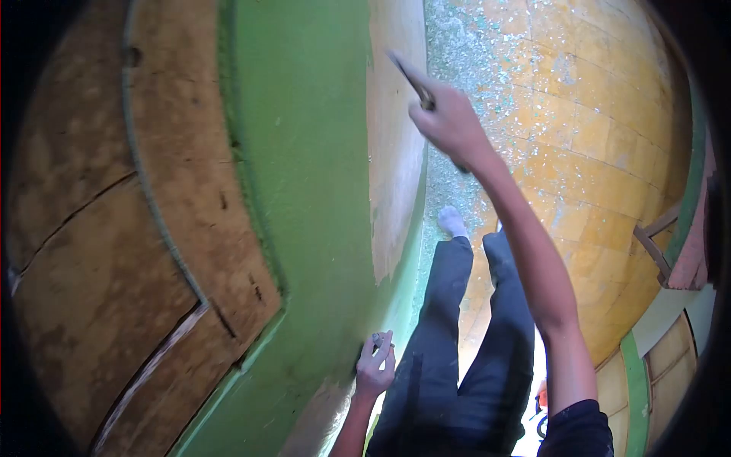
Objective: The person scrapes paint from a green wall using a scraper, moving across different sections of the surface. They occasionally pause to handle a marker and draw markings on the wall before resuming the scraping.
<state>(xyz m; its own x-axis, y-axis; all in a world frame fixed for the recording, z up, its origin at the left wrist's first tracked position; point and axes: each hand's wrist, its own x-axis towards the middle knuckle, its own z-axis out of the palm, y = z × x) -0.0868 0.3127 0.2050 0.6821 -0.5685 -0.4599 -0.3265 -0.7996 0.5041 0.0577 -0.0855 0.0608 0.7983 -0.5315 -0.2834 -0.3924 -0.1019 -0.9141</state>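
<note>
My right hand (451, 126) is closed around the handle of a scraper (410, 75). Its thin metal blade, seen nearly edge-on, points up and left over a bare strip (392, 190) of the wall. Green paint (304, 167) covers the wall to the left of that strip. Lower down, my left hand (375, 369) is beside the green wall, its fingers curled together and dusty; what they hold, if anything, I cannot make out.
Paint flakes (457, 46) lie thick along the wall's foot and scatter over the yellow tiled floor (601, 152). My legs (457, 335) stand close to the wall. Brown boards (175, 190) border the green at left. A wooden frame piece (655, 247) is at far right.
</note>
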